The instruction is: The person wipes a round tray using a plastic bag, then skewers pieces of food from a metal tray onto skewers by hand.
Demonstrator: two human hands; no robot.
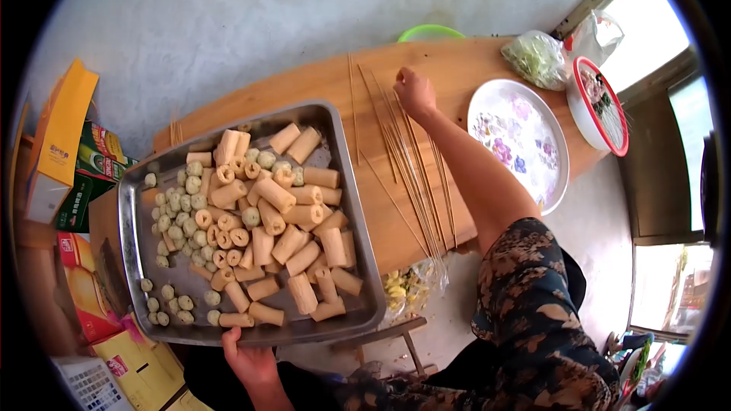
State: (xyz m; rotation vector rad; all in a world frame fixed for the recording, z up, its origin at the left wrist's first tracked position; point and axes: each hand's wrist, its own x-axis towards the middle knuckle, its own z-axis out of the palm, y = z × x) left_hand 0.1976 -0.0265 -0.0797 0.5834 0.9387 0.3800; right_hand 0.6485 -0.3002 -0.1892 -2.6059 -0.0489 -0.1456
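Observation:
A large metal tray (358, 259) holds many tan, hollow cylinder-shaped pieces (263, 243) and pale green speckled balls (179, 209), the balls mostly on its left side. My left hand (251, 361) grips the tray's near rim, thumb on top and the other fingers hidden below. Right of the tray, long thin skewers (415, 175) lie loosely side by side on the wooden table (449, 61). My right hand (416, 95) is over their far ends with its fingers curled closed. Whether a skewer is between those fingers is hidden.
A floral plate (487, 118) lies right of my right forearm. Beyond it are a bag of green vegetables (535, 59) and a red-rimmed bowl (623, 137). A green basin (430, 32) shows behind the table. Boxes (65, 144) stand at the left; a bag of yellowish pieces (407, 289) is below the table edge.

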